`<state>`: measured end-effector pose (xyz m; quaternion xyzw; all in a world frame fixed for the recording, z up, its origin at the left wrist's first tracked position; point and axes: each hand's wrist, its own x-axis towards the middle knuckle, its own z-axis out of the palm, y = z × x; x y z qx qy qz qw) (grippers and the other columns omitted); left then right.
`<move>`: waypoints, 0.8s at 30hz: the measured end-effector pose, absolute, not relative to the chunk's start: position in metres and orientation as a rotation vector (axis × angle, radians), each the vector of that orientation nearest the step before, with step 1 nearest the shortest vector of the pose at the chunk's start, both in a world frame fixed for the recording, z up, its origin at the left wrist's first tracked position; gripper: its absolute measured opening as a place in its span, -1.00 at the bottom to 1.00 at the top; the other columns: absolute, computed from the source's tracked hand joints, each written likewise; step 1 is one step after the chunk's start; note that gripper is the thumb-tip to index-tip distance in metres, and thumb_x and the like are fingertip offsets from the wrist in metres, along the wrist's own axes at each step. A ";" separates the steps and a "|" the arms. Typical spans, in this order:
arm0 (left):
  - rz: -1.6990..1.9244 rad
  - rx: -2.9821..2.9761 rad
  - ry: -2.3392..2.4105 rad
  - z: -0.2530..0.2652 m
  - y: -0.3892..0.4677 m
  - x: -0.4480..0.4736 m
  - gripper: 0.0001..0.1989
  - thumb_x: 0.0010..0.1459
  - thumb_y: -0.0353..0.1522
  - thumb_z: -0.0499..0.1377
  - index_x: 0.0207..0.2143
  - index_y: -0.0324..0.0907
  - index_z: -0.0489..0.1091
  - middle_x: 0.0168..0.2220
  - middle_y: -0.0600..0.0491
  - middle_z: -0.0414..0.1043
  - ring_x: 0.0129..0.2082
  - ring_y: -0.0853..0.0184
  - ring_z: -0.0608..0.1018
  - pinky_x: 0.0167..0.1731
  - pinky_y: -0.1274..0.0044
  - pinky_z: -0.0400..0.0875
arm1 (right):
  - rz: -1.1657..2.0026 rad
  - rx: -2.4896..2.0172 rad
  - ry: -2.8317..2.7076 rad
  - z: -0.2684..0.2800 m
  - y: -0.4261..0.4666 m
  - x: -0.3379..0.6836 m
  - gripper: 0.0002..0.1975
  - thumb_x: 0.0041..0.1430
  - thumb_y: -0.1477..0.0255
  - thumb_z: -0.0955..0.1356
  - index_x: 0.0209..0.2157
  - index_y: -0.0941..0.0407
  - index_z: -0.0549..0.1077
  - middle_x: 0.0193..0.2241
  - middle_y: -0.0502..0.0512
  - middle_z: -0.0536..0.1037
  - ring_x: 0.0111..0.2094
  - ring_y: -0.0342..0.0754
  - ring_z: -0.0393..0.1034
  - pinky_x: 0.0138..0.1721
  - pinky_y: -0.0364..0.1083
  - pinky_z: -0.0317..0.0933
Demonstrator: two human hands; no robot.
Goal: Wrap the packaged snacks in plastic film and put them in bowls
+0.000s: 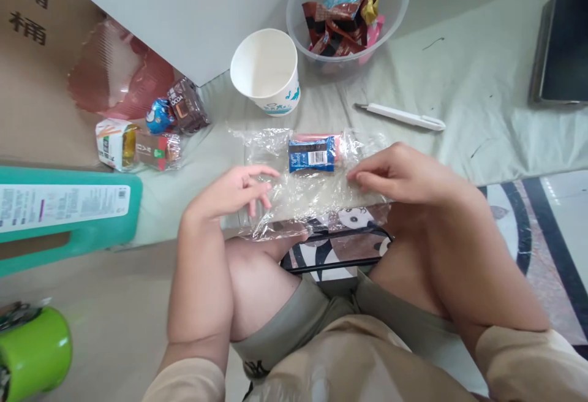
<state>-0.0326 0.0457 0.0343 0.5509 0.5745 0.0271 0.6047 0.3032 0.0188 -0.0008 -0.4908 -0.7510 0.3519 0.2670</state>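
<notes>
A sheet of clear plastic film (303,197) lies spread out in front of me, crinkled, its near edge hanging over the table's front. On its far half rest a small blue snack packet (311,154) with a barcode and a pink packet (339,141), mostly behind the blue one. At the film's left side, my left hand (236,192) is open, fingers apart, thumb near the film. Over the right side is my right hand (404,174), fingers loosely bent and their tips at the film; no grip on it shows.
Behind the film stand a white paper cup (266,65) and a clear plastic bowl (399,7) of wrapped snacks. A white utility knife (404,116) lies to the right, before a dark box-like object (565,49). Leftward are several wrapped snacks (156,149) and a green-framed carton (131,206).
</notes>
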 end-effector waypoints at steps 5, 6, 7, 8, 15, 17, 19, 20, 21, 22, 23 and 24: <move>0.559 1.310 1.638 0.014 0.054 -0.019 -0.38 0.13 -0.29 0.28 0.25 -0.17 0.39 -0.70 0.20 0.43 -0.85 0.48 0.14 -0.80 0.60 -0.04 | 0.671 -1.419 -2.044 0.000 0.023 0.300 -0.71 0.24 0.38 0.31 -0.16 0.04 0.68 -0.21 0.13 0.72 -0.23 0.08 0.62 -0.19 0.07 0.44; 0.615 1.311 1.660 0.010 0.055 -0.019 -0.36 0.13 -0.31 0.29 0.28 -0.16 0.36 -0.70 0.23 0.40 -0.84 0.48 0.13 -0.78 0.59 -0.02 | 0.611 -1.434 -2.026 0.000 0.023 0.298 -0.70 0.23 0.37 0.32 -0.13 0.05 0.67 -0.09 0.18 0.71 -0.18 0.13 0.62 -0.15 0.10 0.44; 0.671 1.325 1.677 0.005 0.057 -0.018 -0.35 0.12 -0.32 0.31 0.29 -0.14 0.36 -0.70 0.26 0.38 -0.82 0.48 0.14 -0.75 0.59 0.04 | 0.564 -1.452 -2.005 0.000 0.023 0.295 -0.70 0.23 0.36 0.33 -0.11 0.06 0.67 0.00 0.22 0.68 -0.17 0.14 0.62 -0.14 0.13 0.44; 0.732 1.358 1.699 0.003 0.057 -0.017 -0.35 0.10 -0.35 0.33 0.27 -0.13 0.37 -0.70 0.29 0.36 -0.80 0.48 0.15 -0.70 0.58 0.13 | 0.527 -1.475 -1.975 0.000 0.022 0.291 -0.71 0.23 0.36 0.34 -0.10 0.06 0.66 0.06 0.23 0.66 -0.22 0.12 0.61 -0.15 0.14 0.44; 0.872 2.072 1.771 0.021 0.041 0.016 -0.74 0.10 -0.40 0.31 -0.11 -0.08 0.55 -0.50 0.18 0.39 -0.42 0.31 0.53 -0.09 0.43 0.52 | 0.474 -1.444 -1.914 -0.007 0.023 0.248 -0.62 0.24 0.34 0.38 0.09 0.08 0.51 0.04 0.28 0.62 0.03 0.24 0.53 0.05 0.19 0.38; 0.727 2.248 1.568 0.021 0.039 0.021 -0.68 0.13 -0.42 0.25 -0.03 -0.11 0.53 -0.18 0.02 0.58 -0.11 0.22 0.62 0.09 0.37 0.51 | 0.496 -1.458 -2.007 -0.012 0.026 0.241 -0.46 0.20 0.30 0.42 0.20 0.12 0.43 0.10 0.34 0.57 0.12 0.34 0.44 0.12 0.27 0.31; 0.543 2.299 1.455 0.015 0.041 0.020 -0.47 0.12 -0.48 0.20 0.18 -0.16 0.42 0.18 -0.11 0.51 0.22 0.13 0.54 0.30 0.29 0.41 | 0.486 -1.510 -2.094 -0.017 0.027 0.238 -0.38 0.18 0.29 0.43 0.25 0.15 0.39 0.07 0.37 0.56 0.12 0.40 0.39 0.13 0.31 0.26; 0.447 2.290 1.442 0.011 0.042 0.017 -0.36 0.11 -0.50 0.19 0.28 -0.18 0.33 0.31 -0.16 0.41 0.34 0.09 0.45 0.37 0.24 0.34 | 0.463 -1.530 -2.130 -0.018 0.026 0.237 -0.37 0.17 0.30 0.43 0.25 0.16 0.39 0.05 0.38 0.56 0.10 0.41 0.38 0.11 0.31 0.25; 0.363 2.272 1.445 0.006 0.044 0.014 -0.27 0.10 -0.52 0.17 0.36 -0.20 0.23 0.39 -0.19 0.32 0.41 0.06 0.37 0.42 0.20 0.27 | 0.436 -1.543 -2.158 -0.019 0.026 0.236 -0.39 0.16 0.31 0.43 0.24 0.17 0.40 0.01 0.38 0.55 0.08 0.41 0.37 0.09 0.30 0.24; 0.297 2.252 1.454 0.001 0.045 0.011 -0.20 0.09 -0.53 0.17 0.41 -0.22 0.15 0.43 -0.23 0.25 0.45 0.03 0.32 0.45 0.16 0.23 | 0.411 -1.550 -2.178 -0.019 0.025 0.236 -0.42 0.16 0.31 0.43 0.20 0.17 0.43 -0.02 0.38 0.55 0.04 0.40 0.38 0.04 0.28 0.25; 0.256 2.241 1.463 -0.002 0.046 0.009 -0.16 0.09 -0.54 0.16 0.44 -0.23 0.10 0.45 -0.24 0.22 0.47 0.01 0.28 0.46 0.14 0.21 | 0.395 -1.553 -2.189 -0.018 0.024 0.235 -0.47 0.16 0.32 0.43 0.16 0.16 0.46 -0.07 0.36 0.55 -0.01 0.36 0.39 -0.01 0.24 0.26; 0.232 2.241 1.470 -0.005 0.047 0.007 -0.15 0.08 -0.55 0.15 0.45 -0.23 0.07 0.46 -0.25 0.20 0.49 0.00 0.26 0.47 0.12 0.19 | 0.387 -1.550 -2.190 -0.018 0.023 0.235 -0.53 0.17 0.33 0.42 0.10 0.14 0.49 -0.10 0.34 0.55 -0.06 0.32 0.40 -0.07 0.20 0.27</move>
